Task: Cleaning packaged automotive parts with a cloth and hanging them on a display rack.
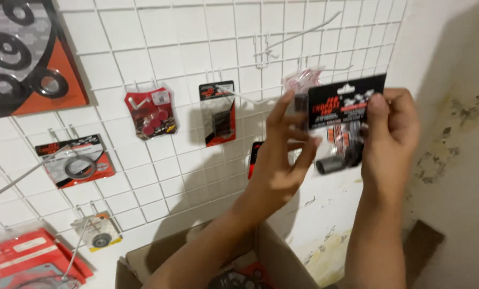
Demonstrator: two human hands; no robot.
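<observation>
My right hand (392, 131) grips a clear packet with a black header card (342, 101), held up in front of a white wire grid panel (196, 43). A dark cylindrical part (333, 163) shows in the packet's lower half. My left hand (285, 147) is raised beside it with fingers spread, its fingertips touching the packet's left edge. Behind the fingers hangs another clear packet with red contents (302, 80), partly hidden.
Several packets hang on the grid: a red one (152, 113), a black-and-red one (217, 113), a ring packet (77, 161), a small disc packet (97, 231). Bare white hooks (298, 36) stick out above. An open cardboard box (159, 257) sits below. A stained wall (453, 134) is at right.
</observation>
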